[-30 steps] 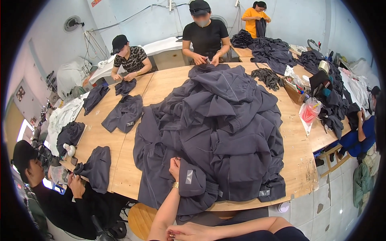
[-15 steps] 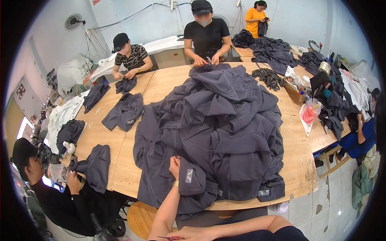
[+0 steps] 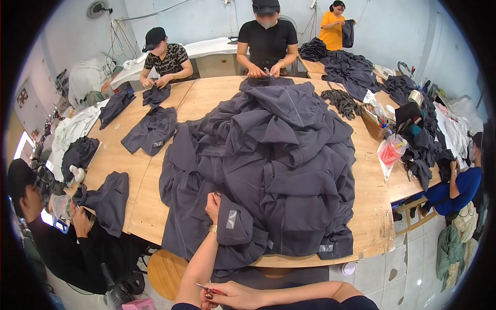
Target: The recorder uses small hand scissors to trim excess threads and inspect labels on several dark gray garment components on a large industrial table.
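Observation:
My left hand [image 3: 213,205] is closed on the edge of a dark grey garment [image 3: 235,235] at the near side of the table. A small pale patch shows on the folded part beside my fingers. Low in the picture, my right hand [image 3: 230,296] lies across my left forearm, closed round small thread snips [image 3: 211,289] with red handles. Their pointed metal tip sticks out toward the left, apart from the cloth. A big heap of similar dark garments [image 3: 310,181] rises just beyond my left hand.
Wooden tabletop [image 3: 374,206] borders the heap. Across it, two co-workers handle dark cloth; another sits at the left. A box of supplies [image 3: 374,124] and a plastic bag with red contents [image 3: 391,150] stand on the right. A round wooden stool [image 3: 165,274] is below the near edge.
My right hand has come up further into view, showing more of the snips. My left hand keeps its hold on the garment. The whole view has shifted slightly.

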A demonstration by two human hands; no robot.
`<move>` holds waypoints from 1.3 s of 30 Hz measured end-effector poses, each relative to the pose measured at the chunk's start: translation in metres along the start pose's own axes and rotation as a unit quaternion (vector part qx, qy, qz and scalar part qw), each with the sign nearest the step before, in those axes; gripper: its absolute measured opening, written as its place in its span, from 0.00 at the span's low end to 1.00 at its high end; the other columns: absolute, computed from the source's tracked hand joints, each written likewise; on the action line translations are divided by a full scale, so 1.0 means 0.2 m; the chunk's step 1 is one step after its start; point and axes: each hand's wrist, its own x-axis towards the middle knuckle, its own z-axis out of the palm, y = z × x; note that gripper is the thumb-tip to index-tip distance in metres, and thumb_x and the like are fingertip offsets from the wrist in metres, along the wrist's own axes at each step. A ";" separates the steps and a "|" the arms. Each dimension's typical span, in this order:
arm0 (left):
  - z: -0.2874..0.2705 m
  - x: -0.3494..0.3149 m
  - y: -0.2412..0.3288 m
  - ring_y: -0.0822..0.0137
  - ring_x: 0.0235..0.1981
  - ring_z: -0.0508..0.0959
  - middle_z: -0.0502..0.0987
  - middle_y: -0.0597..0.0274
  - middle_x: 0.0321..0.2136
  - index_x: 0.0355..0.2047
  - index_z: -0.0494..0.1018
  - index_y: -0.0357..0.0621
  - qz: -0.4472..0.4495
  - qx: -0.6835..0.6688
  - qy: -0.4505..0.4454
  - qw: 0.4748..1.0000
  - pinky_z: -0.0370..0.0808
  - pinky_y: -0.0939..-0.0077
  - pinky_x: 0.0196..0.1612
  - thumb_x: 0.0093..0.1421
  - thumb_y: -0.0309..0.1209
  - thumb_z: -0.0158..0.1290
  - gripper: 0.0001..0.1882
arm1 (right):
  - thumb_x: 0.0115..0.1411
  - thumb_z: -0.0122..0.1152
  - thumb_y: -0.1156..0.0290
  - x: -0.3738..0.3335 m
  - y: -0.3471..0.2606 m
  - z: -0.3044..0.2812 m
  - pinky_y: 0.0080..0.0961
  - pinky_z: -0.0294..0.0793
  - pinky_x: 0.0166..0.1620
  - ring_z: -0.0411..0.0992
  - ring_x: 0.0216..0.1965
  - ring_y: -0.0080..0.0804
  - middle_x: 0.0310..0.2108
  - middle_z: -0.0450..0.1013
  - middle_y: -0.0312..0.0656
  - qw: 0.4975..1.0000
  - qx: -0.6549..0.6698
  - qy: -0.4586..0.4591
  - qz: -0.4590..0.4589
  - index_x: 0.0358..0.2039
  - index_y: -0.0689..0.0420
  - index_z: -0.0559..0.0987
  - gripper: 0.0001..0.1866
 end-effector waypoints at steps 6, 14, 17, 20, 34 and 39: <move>0.01 -0.01 0.02 0.55 0.23 0.77 0.76 0.51 0.22 0.29 0.71 0.39 -0.015 0.000 -0.001 1.000 0.71 0.67 0.26 0.62 0.31 0.44 0.10 | 0.67 0.42 0.64 -0.01 -0.05 0.01 0.24 0.71 0.39 0.73 0.33 0.26 0.30 0.74 0.43 0.997 -0.063 0.026 -0.041 0.35 0.63 0.66 0.13; 0.03 0.00 0.00 0.54 0.23 0.77 0.76 0.52 0.22 0.30 0.70 0.39 -0.017 0.000 0.000 1.000 0.71 0.67 0.27 0.62 0.31 0.43 0.09 | 0.65 0.44 0.67 -0.01 -0.11 0.02 0.22 0.71 0.41 0.74 0.36 0.28 0.35 0.75 0.43 0.993 -0.120 0.019 0.007 0.54 0.64 0.65 0.20; 0.01 -0.01 0.04 0.55 0.23 0.77 0.76 0.52 0.22 0.29 0.70 0.40 -0.005 -0.001 0.004 1.000 0.71 0.67 0.27 0.62 0.31 0.43 0.10 | 0.65 0.43 0.65 -0.02 -0.19 0.04 0.25 0.72 0.40 0.74 0.37 0.31 0.36 0.75 0.44 0.982 -0.164 -0.034 0.086 0.55 0.62 0.65 0.20; 0.01 -0.02 0.01 0.58 0.22 0.77 0.75 0.52 0.22 0.29 0.70 0.39 0.000 0.007 0.008 1.000 0.70 0.68 0.26 0.62 0.31 0.43 0.10 | 0.65 0.44 0.63 -0.02 -0.15 0.05 0.25 0.70 0.39 0.72 0.36 0.32 0.34 0.74 0.44 0.986 -0.149 -0.045 0.065 0.44 0.63 0.70 0.16; 0.01 -0.02 0.01 0.56 0.22 0.76 0.75 0.52 0.22 0.29 0.70 0.39 -0.003 -0.004 0.002 1.000 0.70 0.68 0.26 0.63 0.30 0.43 0.09 | 0.64 0.45 0.64 0.00 -0.09 0.01 0.24 0.66 0.42 0.68 0.38 0.27 0.35 0.71 0.40 0.980 -0.099 -0.134 0.106 0.47 0.63 0.70 0.17; 0.01 -0.01 0.01 0.56 0.22 0.76 0.75 0.52 0.22 0.29 0.70 0.39 -0.011 0.002 0.006 1.000 0.70 0.68 0.26 0.62 0.31 0.43 0.09 | 0.65 0.46 0.64 0.00 -0.05 -0.02 0.23 0.66 0.42 0.67 0.39 0.26 0.35 0.71 0.37 0.977 -0.133 -0.144 0.088 0.49 0.62 0.69 0.17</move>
